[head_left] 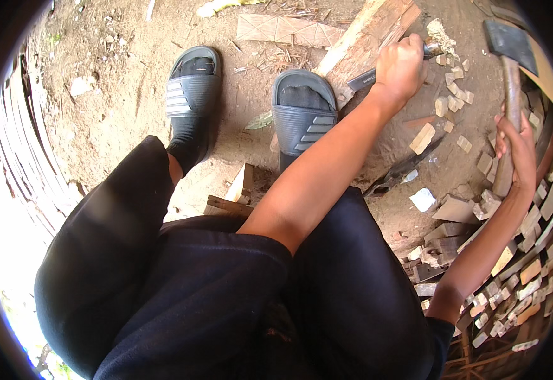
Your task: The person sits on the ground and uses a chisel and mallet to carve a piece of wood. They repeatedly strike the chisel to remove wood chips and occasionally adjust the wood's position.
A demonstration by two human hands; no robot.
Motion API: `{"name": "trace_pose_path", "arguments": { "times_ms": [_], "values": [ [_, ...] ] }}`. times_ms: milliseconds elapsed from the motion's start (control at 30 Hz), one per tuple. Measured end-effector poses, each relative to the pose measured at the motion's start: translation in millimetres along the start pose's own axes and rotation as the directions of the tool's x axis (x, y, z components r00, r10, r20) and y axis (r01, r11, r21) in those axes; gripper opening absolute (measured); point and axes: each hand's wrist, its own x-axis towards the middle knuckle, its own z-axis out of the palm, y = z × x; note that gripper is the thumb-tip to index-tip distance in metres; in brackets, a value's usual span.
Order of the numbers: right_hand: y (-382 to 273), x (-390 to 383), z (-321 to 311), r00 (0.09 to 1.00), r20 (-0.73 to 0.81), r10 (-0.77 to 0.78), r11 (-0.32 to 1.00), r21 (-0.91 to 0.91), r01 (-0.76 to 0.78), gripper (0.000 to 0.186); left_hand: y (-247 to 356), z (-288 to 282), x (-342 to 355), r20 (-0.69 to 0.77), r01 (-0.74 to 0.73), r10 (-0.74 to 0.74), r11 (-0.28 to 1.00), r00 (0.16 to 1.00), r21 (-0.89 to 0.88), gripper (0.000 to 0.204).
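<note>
My left hand is closed around the handle of a chisel. Its flat dark blade points left, over the lower part of a thick, pale wooden block. The grip itself is mostly hidden by my fingers, with its end showing past my fist. At the far right, my right hand wraps round the wooden handle of a hammer. The hammer's broad, dark head is raised to the right of the chisel, apart from it.
A flat board with triangle lines lies beyond my sandalled feet. Small wood offcuts scatter to the right, beside a large heap of scraps. Pale frayed fibres sit by the chisel's end. Thin slats line the left.
</note>
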Motion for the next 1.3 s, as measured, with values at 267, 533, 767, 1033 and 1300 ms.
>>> {"name": "trace_pose_path", "arguments": {
  "times_ms": [267, 533, 767, 1033, 1300],
  "values": [
    [-3.5, -5.1, 21.9, 0.976, 0.18, 0.122, 0.991, -0.08, -0.109, 0.031, 1.7, -3.1, -0.5, 0.002, 0.024, -0.024, 1.0, 1.0, -0.01, 0.021],
    [0.6, 0.2, 18.4, 1.0, 0.014, 0.021, 0.991, 0.133, -0.023, 0.029, 3.0, -2.0, 0.3, 0.003, 0.038, -0.038, 0.999, 0.999, -0.012, 0.017],
    [-1.5, -15.5, 21.7, 0.982, 0.13, 0.135, 0.991, -0.034, -0.132, 0.03, 2.0, -3.7, -2.7, 0.037, -0.026, 0.025, 0.999, 0.999, 0.034, 0.025],
    [2.3, 3.1, 23.6, 0.999, -0.031, -0.039, 0.988, 0.151, 0.043, 0.025, 5.3, -4.9, -2.1, 0.036, 0.047, -0.046, 0.999, 0.998, -0.013, 0.022],
    [-5.5, -11.0, 12.9, 0.984, 0.138, 0.11, 0.987, -0.134, -0.091, 0.035, 1.4, -4.7, -2.3, 0.039, 0.054, -0.054, 0.999, 0.998, 0.003, 0.022]
  ]
}}
